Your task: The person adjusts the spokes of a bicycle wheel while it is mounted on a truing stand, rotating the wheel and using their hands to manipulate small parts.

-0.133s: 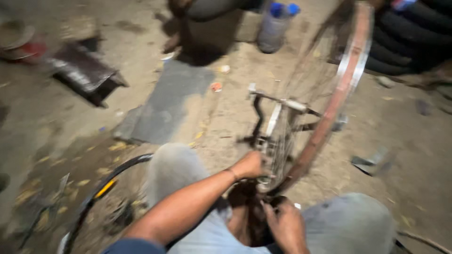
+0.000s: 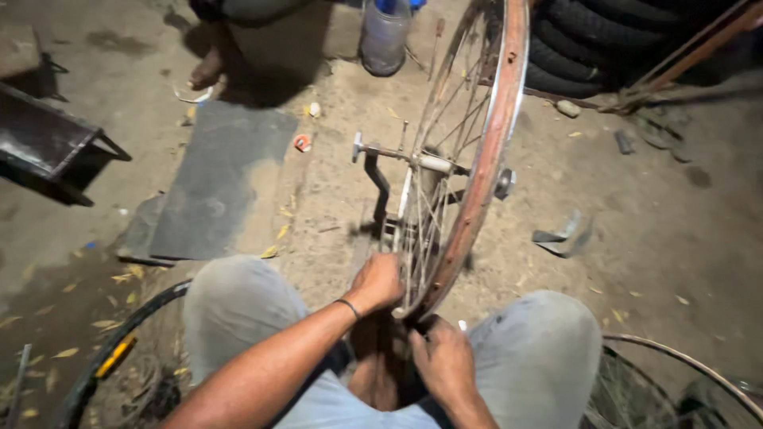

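Down between your knees point(image 2: 238, 306), your left hand point(image 2: 377, 281) is curled around the near edge of the wheel point(image 2: 485, 159), fingers closed on the spokes just inside the rim. Your right hand point(image 2: 443, 361) sits just below and right of that same low point of the wheel, fingers bent and pressed together at the rim; whether they pinch anything small there cannot be told. Both hands are close, nearly touching the wheel's lowest arc from either side.

The wheel stands upright on its edge, a bare rusty rim with thin spokes and no tyre, rising away from you toward the top of the view. Its axle point(image 2: 413, 157) pokes out to the left at the hub, held in a dark stand point(image 2: 380, 191) planted in the dirt floor point(image 2: 668, 262) left of the wheel.

Near your left knee, well left of the wheel, a black tyre point(image 2: 119, 334) curves on the floor. Another spoked rim point(image 2: 675, 373) lies low, right of the wheel. Left of the stand lies a flat grey mat point(image 2: 222, 183); farther left, a dark metal trough point(image 2: 48, 147). Right of the wheel, a small bent metal scrap point(image 2: 560, 237) lies on the dirt. Beyond the wheel's top stand a plastic bottle point(image 2: 385, 36) to its left and stacked tyres point(image 2: 604, 48) to its right.
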